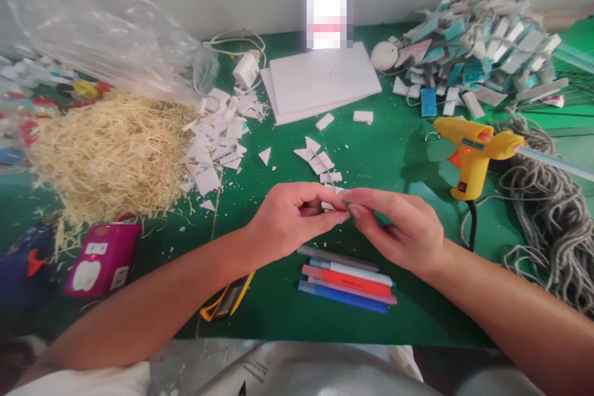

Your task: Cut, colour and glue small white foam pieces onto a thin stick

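My left hand (292,216) and my right hand (401,226) meet over the middle of the green table, fingertips almost touching. Both pinch a thin grey cord (331,174), whose free end curves up and away from me; the part between the fingers is mostly hidden. Just beyond the fingertips lie small cut white foam-board pieces (321,163), partly covered by my hands. Below the hands, several felt-tip markers (348,284) lie side by side. A yellow box cutter (227,298) rests under my left forearm.
A yellow glue gun (473,158) stands at right beside a grey cord bundle (547,216). Behind it is a heap of white and blue pieces (482,49). White boards (325,80) lie at the back. Straw shavings (116,154), white scraps (216,142) and a magenta power socket (103,258) occupy the left.
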